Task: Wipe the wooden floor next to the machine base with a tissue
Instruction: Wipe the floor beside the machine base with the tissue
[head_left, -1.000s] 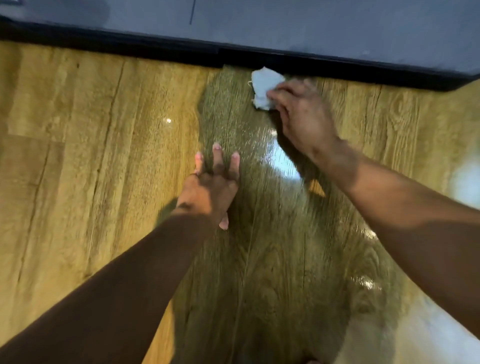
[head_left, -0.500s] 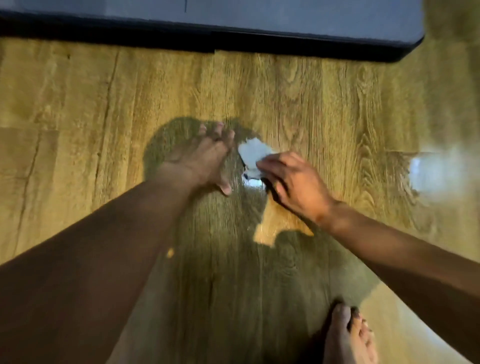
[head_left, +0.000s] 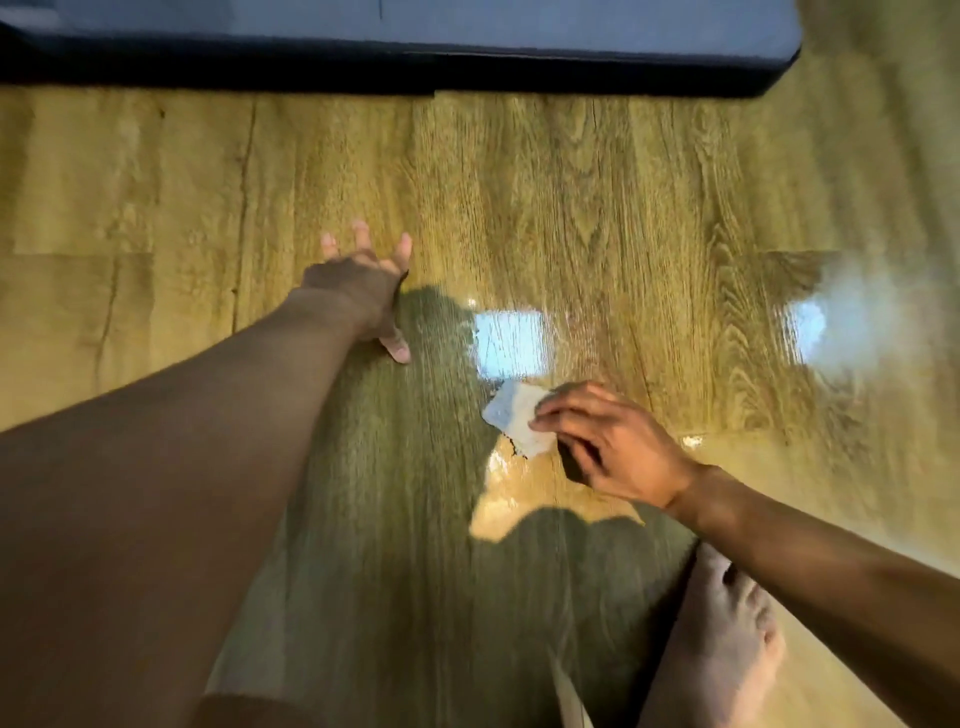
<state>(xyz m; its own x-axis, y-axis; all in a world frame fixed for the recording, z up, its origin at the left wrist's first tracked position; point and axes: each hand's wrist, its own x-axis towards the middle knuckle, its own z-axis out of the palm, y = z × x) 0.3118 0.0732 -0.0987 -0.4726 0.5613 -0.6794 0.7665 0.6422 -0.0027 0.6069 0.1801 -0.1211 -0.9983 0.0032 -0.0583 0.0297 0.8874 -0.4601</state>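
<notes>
— Where is the tissue (head_left: 517, 421)?

— On the wooden floor (head_left: 571, 197), near the middle of the view and slightly to the right. It is a small, crumpled white piece, lying against the boards just near of a bright rectangular reflection (head_left: 509, 340).

— Who holds it?

— The right hand (head_left: 613, 447). Its grip is clamped on the tissue: the fingertips pinch the tissue's right edge while the rest sticks out to the left.

— And the other hand?

— The left hand (head_left: 363, 283) is planted on the floor farther off and to the left, well apart from the tissue. Its grip is apart, fingers spread and straight, the thumb pointing back toward the near side.

— How far is the machine base (head_left: 415, 47)?

— It runs along the far edge, a dark slab with a grey top, ending at a rounded corner on the right. The tissue is well apart from it, with bare boards between.

— Anything else?

— A bare foot (head_left: 727, 634) at the near right, under the right forearm, and the person's shadow (head_left: 395, 519) across the near boards.
</notes>
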